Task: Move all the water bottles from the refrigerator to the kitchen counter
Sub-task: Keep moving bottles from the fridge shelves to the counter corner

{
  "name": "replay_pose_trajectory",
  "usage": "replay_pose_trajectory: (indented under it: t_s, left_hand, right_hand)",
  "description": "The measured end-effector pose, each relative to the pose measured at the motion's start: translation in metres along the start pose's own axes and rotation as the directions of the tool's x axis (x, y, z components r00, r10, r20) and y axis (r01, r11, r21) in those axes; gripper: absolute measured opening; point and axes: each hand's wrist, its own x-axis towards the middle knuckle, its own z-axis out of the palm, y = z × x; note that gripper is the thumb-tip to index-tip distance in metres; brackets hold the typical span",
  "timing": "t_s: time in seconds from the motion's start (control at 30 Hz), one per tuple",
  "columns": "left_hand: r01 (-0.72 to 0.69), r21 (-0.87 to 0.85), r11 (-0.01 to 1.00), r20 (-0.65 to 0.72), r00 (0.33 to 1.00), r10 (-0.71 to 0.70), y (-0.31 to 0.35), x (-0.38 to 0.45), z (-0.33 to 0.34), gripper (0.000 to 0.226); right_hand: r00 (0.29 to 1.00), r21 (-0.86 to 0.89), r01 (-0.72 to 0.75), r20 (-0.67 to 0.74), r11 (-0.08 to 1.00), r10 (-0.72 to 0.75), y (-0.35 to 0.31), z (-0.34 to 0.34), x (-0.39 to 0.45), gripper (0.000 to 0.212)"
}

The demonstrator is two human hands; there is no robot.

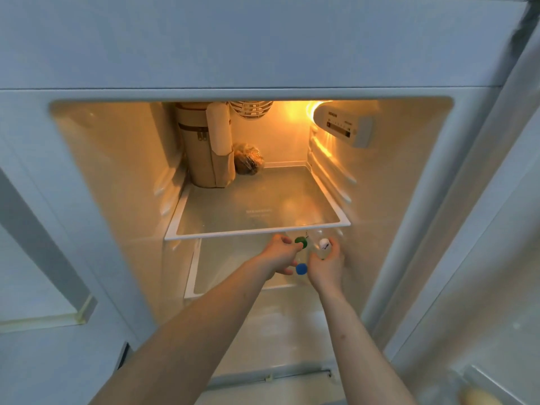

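Upper shelf [257, 229]: glass with a white rim, directly above the bottles, its front edge overhanging and partly masking their tops.
On upper shelf: tall tan zipped case [204, 147] upright at back left; dark wrapped bundle [247, 159] just beside it on the right.
Right wall: white control panel [342, 124] beside the glowing lamp.
Bottles' place: second shelf [204, 276] of the open refrigerator, right half, clustered together near the front.
Bottles seen: green-capped bottle [301, 242] at rear left, white-capped bottle [324, 244] at rear right, blue-capped bottle [301, 269] in front.
Axis: all three upright, long axis vertical, caps pointing up toward the camera.
Hard to make out: clear bodies nearly invisible from above; only caps read plainly; any further bottles behind cannot be told.
Left hand [280, 254]: curled beside the green-capped bottle, fingertips touching near its cap; full grasp cannot be told.
Right hand [327, 266]: wrapped around the white-capped bottle just below its cap, fingers closed on it.
Cut off: door shelves at right edge, blurred yellowish object [479, 397] in the corner.
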Motion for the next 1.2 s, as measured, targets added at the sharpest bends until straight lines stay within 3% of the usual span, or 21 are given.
replay_pose_trajectory:
  t_s: [0.23, 0.33, 0.43, 0.53, 0.63, 0.8, 1.0, 1.2]
  left_hand:
    - [0.026, -0.084, 0.996, 0.024, 0.999, -0.024, 0.003, 0.041, 0.015, 0.03]
    - [0.014, -0.177, 0.984, 0.017, 1.0, -0.011, 0.002, 0.05, 0.024, 0.026]
    - [-0.036, -0.214, 0.976, -0.081, 0.997, 0.019, -0.004, 0.057, 0.026, 0.021]
    - [-0.08, -0.314, 0.946, -0.147, 0.989, 0.035, -0.012, 0.056, 0.014, 0.015]
    - [-0.094, -0.385, 0.918, -0.192, 0.981, 0.019, -0.015, 0.043, -0.004, 0.012]
    - [-0.123, -0.427, 0.896, -0.27, 0.963, 0.004, -0.026, 0.0, -0.025, 0.017]
    - [-0.162, -0.354, 0.921, -0.359, 0.933, 0.026, -0.065, -0.067, -0.046, 0.018]
    - [-0.154, -0.295, 0.943, -0.409, 0.912, 0.021, -0.102, -0.136, -0.07, 0.014]
  right_hand:
    - [0.997, -0.004, -0.072, -0.005, 0.997, 0.072, 0.008, 0.012, 0.03, 0.064]
    - [0.997, -0.016, -0.05, -0.052, 0.999, 0.049, 0.01, 0.016, 0.034, 0.049]
    - [0.997, -0.025, -0.031, -0.078, 0.999, 0.029, 0.009, 0.02, 0.035, 0.031]
    - [0.999, -0.046, -0.043, -0.023, 0.998, 0.042, 0.007, 0.022, 0.038, 0.021]
    - [0.997, 0.047, -0.064, 0.04, 0.997, 0.062, 0.008, 0.026, 0.038, 0.012]
    - [0.998, 0.26, -0.068, 0.019, 0.963, 0.065, 0.003, 0.029, 0.018, 0.006]
    - [0.998, 0.31, 0.066, -0.01, 0.948, -0.067, -0.003, 0.023, -0.018, 0.019]
    - [0.964, 0.218, 0.234, 0.074, 0.948, -0.255, -0.017, 0.012, -0.052, 0.023]
